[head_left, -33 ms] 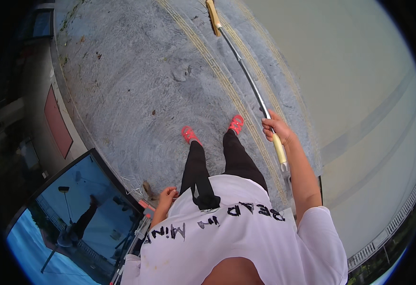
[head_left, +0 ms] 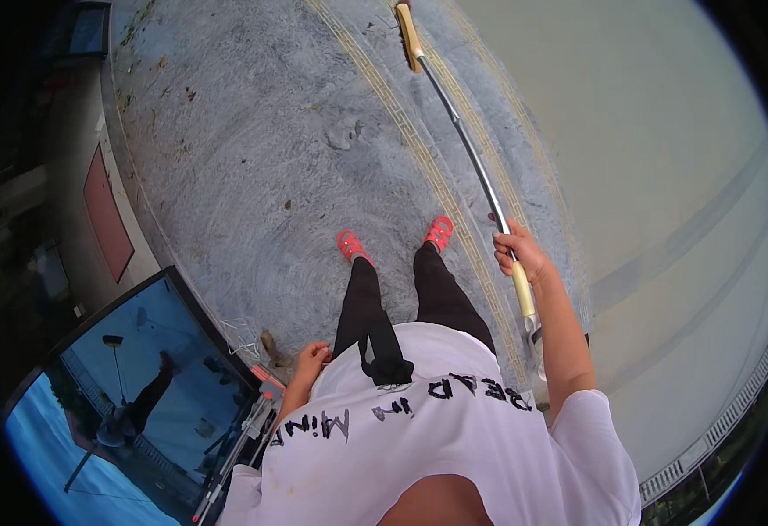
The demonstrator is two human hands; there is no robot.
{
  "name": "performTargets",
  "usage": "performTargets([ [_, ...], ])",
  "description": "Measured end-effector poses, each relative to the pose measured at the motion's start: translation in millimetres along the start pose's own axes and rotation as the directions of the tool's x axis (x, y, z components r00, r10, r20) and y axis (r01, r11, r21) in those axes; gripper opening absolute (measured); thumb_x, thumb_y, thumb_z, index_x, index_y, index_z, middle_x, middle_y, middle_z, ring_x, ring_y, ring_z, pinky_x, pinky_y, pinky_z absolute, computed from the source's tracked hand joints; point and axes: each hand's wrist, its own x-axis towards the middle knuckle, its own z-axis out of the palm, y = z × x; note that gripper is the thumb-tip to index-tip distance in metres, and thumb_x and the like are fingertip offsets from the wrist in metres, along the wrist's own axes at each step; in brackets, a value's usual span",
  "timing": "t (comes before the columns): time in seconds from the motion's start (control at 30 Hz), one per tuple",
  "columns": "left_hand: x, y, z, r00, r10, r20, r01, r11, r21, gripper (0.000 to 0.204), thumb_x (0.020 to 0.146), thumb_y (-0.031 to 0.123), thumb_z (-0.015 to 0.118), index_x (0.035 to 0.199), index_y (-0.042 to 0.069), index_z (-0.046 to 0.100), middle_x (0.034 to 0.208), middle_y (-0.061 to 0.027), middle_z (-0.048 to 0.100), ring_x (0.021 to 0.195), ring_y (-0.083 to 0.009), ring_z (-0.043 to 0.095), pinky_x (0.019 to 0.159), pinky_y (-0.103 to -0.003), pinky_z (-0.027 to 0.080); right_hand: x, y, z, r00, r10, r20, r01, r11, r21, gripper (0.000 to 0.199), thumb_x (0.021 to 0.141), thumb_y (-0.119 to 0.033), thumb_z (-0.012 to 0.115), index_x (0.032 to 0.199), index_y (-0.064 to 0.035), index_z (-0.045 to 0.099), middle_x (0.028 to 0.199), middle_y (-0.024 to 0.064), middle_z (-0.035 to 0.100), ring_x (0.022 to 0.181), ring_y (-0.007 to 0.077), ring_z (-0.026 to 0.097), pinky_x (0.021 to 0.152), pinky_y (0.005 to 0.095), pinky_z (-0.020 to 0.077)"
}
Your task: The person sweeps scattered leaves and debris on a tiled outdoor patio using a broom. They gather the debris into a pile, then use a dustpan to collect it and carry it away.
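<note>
My right hand [head_left: 522, 252] is closed around the metal pole of a broom [head_left: 476, 158], just above its cream-yellow grip end [head_left: 523, 291]. From there the pole slants away to the upper middle, where the yellow broom head [head_left: 409, 37] with dark bristles rests on the paving along a patterned strip. At my waist hangs my left hand [head_left: 314, 358], its fingers curled in; nothing shows in it, though the palm is hidden.
Grey rough paving [head_left: 235, 158] carries yellow patterned bands [head_left: 392, 101] and scattered leaves. A pale smooth wall [head_left: 664, 175] rises on the right. At lower left stands a dark reflective panel [head_left: 147, 368], with poles beside it. A pink panel [head_left: 107, 215] is farther left.
The broom and my right hand have shifted slightly to the right and nearer to me. My left hand stays by my waist.
</note>
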Motion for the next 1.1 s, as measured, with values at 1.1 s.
performTargets([
  [1.1,110,-41,-300,0.964,-0.196,-0.181,0.065,0.830,-0.554,0.021,0.085,0.016,0.051,0.103,0.006,0.055,0.082,-0.0065,0.059,0.068,-0.0130,0.057,0.052,-0.027,0.047,282,-1,488,0.945,0.325,-0.023,-0.258,0.704,-0.662,0.018,0.078,-0.004,0.053,0.093,-0.0058,0.043,0.059,0.0015,0.040,0.043,0.0121,0.042,0.037,0.0295,0.0383],
])
